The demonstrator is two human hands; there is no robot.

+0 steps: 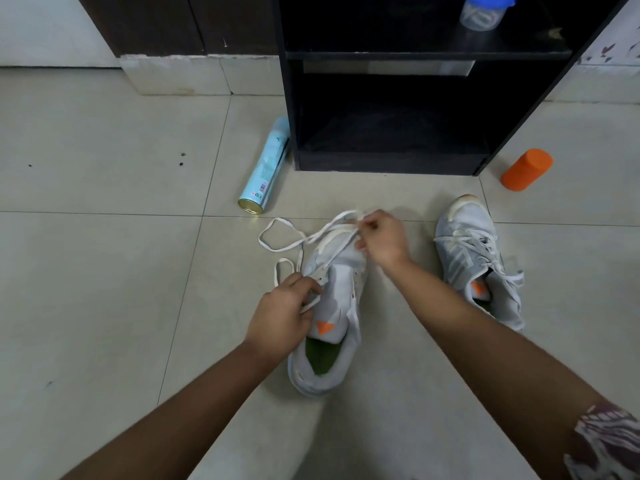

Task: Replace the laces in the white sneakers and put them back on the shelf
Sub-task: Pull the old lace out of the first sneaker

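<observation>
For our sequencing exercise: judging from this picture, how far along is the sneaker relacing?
Seemingly done: the right-side sneaker carries a lace, ends loose. In hand: left hand and right hand pinch the white lace at the middle sneaker. Left: threading it, then both onto the black shelf.

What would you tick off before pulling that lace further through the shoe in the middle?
1. Right hand pinches the lace near the toe: ok.
2. Left hand holds the lace beside the eyelets: ok.
3. Loose loops on the floor free of knots: cannot tell.
4. Middle sneaker laced to the top: not ok, the upper eyelets are bare.
5. Other sneaker carries a lace: ok.
6. Spray can lies apart from the loops: ok.
</observation>
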